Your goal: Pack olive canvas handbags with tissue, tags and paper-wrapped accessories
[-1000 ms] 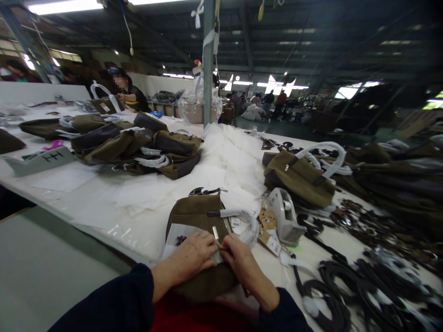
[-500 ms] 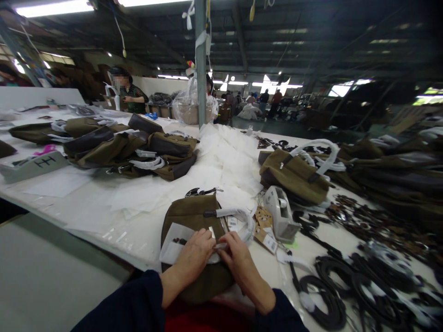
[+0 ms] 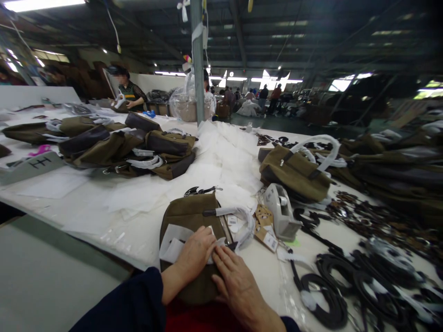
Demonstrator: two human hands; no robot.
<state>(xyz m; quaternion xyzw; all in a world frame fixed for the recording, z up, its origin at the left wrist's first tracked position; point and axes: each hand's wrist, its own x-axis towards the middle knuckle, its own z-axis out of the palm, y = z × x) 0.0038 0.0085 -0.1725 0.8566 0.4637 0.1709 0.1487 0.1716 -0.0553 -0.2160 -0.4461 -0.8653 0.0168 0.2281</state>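
Observation:
An olive-green handbag (image 3: 185,210) lies flat on the table in front of me, its handle (image 3: 238,212) wrapped in white. A sheet of thin white paper (image 3: 169,242) is folded on the bag's side. My left hand (image 3: 196,249) is closed on this paper, fingers bent and close together, holding it against the bag. Beside it, my right hand (image 3: 237,279) lies flat with fingers stretched out, fingertips at the paper's right edge by the handle's lower end. Both palms face down, so what is under them is hidden.
A tape dispenser (image 3: 281,212) and tags (image 3: 266,230) are right of the bag. Coiled black straps (image 3: 325,295) lie at right front. Another handbag (image 3: 294,173) stands behind the dispenser. White sheets (image 3: 224,157) and piled handbags (image 3: 138,147) lie further back. A co-worker (image 3: 129,92) is at far left.
My right hand has gone from pinching at the paper's edge to lying flat on it. My left hand stays on the paper. Dark bits that showed on the paper are now covered.

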